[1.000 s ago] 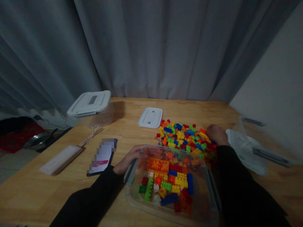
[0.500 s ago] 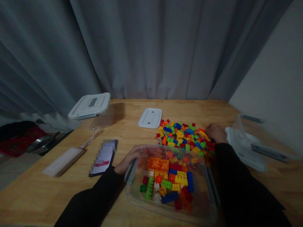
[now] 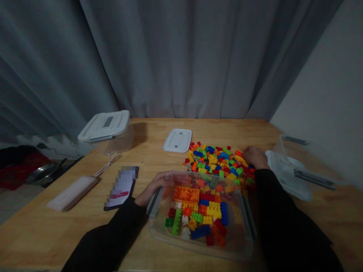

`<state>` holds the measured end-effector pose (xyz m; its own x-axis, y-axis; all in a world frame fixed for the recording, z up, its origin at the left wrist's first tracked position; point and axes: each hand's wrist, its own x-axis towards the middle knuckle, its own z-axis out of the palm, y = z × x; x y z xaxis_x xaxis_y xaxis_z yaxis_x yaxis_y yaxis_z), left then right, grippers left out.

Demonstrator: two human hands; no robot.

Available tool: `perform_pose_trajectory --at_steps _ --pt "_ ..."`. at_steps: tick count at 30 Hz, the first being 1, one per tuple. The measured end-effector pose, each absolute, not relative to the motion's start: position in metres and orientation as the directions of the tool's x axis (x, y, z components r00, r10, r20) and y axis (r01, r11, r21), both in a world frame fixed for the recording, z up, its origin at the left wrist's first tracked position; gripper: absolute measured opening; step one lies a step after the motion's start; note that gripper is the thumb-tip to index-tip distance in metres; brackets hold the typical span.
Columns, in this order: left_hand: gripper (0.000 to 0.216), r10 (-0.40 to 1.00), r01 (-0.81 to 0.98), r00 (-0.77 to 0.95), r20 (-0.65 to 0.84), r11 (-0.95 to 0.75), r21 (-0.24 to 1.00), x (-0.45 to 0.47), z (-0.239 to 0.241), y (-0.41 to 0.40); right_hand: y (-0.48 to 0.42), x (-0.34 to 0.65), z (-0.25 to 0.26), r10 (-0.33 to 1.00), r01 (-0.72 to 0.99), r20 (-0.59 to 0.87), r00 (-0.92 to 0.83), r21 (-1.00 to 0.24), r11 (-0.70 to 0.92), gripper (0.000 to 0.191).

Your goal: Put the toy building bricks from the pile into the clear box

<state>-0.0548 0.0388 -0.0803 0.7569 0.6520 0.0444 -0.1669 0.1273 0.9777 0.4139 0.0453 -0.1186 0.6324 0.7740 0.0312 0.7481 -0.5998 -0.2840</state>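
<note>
A clear plastic box (image 3: 195, 245) sits at the near edge of the table with several toy building bricks on its bottom, among them a large orange brick (image 3: 186, 195) and a long green one (image 3: 176, 222). My left hand (image 3: 154, 186) is closed over the box's left rim, fingers curling inside. Beyond the box lies a heap of mixed colored building bricks (image 3: 212, 159). My right hand (image 3: 255, 156) rests at the heap's right edge, with its fingers curled; whatever they hold is hidden.
On the right stands another clear box (image 3: 283, 143) with a white lid (image 3: 292, 179) by it. A white lid (image 3: 177, 140) lies behind the heap. At left are a lidded box (image 3: 104, 126), a phone (image 3: 121, 189) and a pale power bank (image 3: 73, 192) with a cable.
The whole scene has slid slightly left in view. My left hand keeps its hold on the box, and my right hand stays at the heap's right edge.
</note>
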Motion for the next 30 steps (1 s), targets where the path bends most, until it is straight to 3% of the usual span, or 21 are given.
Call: perform_pose_trajectory --at_steps 6,12,20,30 --pt "0.042 0.687 -0.144 0.726 0.026 0.114 0.983 -0.055 -0.076 0.036 0.042 0.417 -0.109 0.773 0.735 0.032 0.634 -0.336 -0.589 0.033" --pt "0.042 0.635 -0.190 0.771 0.042 0.167 0.967 -0.053 -0.075 0.036 0.039 0.415 -0.092 0.790 0.749 0.076 0.608 -0.385 -0.539 0.037" --pt "0.048 0.638 -0.181 0.769 0.046 0.147 0.972 -0.055 -0.083 0.039 0.042 0.414 -0.103 0.812 0.774 0.063 0.580 -0.353 -0.526 0.028" --pt "0.042 0.630 -0.189 0.776 0.038 0.174 0.966 -0.053 -0.078 0.038 0.049 0.404 -0.123 0.825 0.788 0.030 0.564 -0.321 -0.526 0.038"
